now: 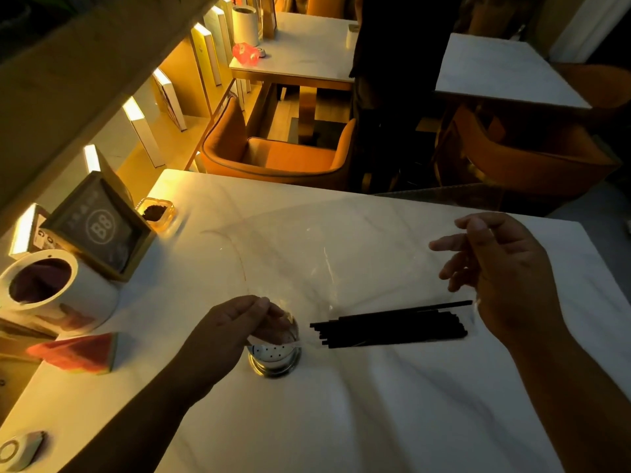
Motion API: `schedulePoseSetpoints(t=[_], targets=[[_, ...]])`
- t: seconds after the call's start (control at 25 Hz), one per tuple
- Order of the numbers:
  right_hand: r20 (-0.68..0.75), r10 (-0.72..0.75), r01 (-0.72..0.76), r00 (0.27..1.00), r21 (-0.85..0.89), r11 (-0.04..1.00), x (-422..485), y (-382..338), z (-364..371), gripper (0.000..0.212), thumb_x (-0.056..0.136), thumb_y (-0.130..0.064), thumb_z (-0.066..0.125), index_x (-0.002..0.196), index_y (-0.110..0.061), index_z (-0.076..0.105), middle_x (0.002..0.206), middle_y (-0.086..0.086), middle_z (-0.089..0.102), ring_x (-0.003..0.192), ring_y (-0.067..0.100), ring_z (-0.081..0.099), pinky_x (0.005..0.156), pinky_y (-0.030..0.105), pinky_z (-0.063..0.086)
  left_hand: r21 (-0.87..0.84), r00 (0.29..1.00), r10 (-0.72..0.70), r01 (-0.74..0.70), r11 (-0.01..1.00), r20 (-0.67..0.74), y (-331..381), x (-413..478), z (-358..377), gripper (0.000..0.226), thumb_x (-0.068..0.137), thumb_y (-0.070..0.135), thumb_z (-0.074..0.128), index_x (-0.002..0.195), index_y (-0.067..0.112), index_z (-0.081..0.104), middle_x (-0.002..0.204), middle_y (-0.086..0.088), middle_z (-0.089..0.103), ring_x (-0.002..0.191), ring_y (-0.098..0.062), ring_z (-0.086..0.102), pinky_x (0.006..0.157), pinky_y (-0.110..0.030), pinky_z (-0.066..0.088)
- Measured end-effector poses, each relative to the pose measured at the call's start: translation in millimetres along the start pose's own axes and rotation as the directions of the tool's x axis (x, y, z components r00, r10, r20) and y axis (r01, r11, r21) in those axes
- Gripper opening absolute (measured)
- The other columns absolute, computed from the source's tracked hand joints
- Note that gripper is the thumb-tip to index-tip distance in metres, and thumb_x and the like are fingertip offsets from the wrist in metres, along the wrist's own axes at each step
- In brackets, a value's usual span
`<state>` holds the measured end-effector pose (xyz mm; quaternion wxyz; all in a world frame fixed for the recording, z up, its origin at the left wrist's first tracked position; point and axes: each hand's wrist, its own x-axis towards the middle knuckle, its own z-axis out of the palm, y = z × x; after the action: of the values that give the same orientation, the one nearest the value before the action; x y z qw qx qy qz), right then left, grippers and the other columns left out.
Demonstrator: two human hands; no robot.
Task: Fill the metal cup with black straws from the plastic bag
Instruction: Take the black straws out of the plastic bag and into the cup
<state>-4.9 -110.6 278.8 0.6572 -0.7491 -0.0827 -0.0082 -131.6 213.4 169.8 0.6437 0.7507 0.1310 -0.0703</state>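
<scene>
Straws [392,327] lie in a loose black bundle on the white marble tabletop [341,421], inside a clear plastic bag [324,254] that spreads flat across the surface and is hard to trace at its edges; the metal cup [275,356], shiny with small holes in its side, stands upright just left of the straw ends; the left hand [235,329] rests over the cup's mouth, its fingers [263,307] curled down on the rim, seemingly with the bag's near corner; the right hand [502,264] hovers above the far end of the straws, fingers spread and slack, apparently pinching the bag's film, though I cannot tell for sure; a white pot [51,285], a framed sign marked B8 [102,230] and an orange chair [273,155] sit beyond.
</scene>
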Motion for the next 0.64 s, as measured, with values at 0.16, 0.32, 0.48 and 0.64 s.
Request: schedulePoseSetpoints(t=[0.16,0.32,0.48,0.64], targets=[[0.039,-0.03,0.032,0.999,-0.055,0.998,0.1,-3.2,7.9,0.021,0.101,-0.04,0.05,0.102,-0.026,0.067,0.094,0.009,0.08,0.064,0.025,0.071,0.05,0.028,0.057,-0.062,1.0,-0.019,0.019,0.998,0.002,-11.8,-8.4,2.5,0.036,0.095,0.05,0.046,0.098,0.038,0.08,0.099,0.002,0.082,0.088,-0.013,0.077,0.073,-0.014,0.057],[0.084,-0.057,0.064,0.995,-0.085,0.994,3.9,-6.6,14.9,0.02,0.103,-0.035,0.049,0.104,-0.023,0.066,0.094,0.008,0.079,0.064,0.024,0.07,0.049,0.027,0.056,-0.089,0.999,-0.038,0.038,0.995,-0.006,-22.3,-11.3,1.5,0.039,0.097,0.051,0.045,0.1,0.034,0.08,0.102,-0.002,0.082,0.093,-0.018,0.078,0.077,-0.021,0.06],[0.106,-0.09,0.105,0.99,-0.143,0.984,8.6,-10.1,22.6,0.021,0.103,-0.036,0.049,0.105,-0.023,0.065,0.095,0.007,0.079,0.063,0.024,0.07,0.05,0.027,0.056,-0.116,0.995,-0.092,0.088,0.989,-0.027,-36.2,-14.1,1.3,0.037,0.099,0.051,0.046,0.098,0.035,0.079,0.104,-0.002,0.082,0.095,-0.023,0.078,0.09,-0.039,0.058],[0.135,-0.12,0.144,0.983,-0.182,0.973,14.0,-15.3,28.3,0.021,0.103,-0.037,0.049,0.105,-0.023,0.065,0.095,0.006,0.079,0.063,0.025,0.07,0.05,0.028,0.056,-0.128,0.995,-0.088,0.082,0.988,-0.042,-41.3,-14.3,1.0,0.037,0.097,0.052,0.046,0.098,0.034,0.079,0.103,-0.002,0.082,0.094,-0.022,0.078,0.09,-0.042,0.058]])
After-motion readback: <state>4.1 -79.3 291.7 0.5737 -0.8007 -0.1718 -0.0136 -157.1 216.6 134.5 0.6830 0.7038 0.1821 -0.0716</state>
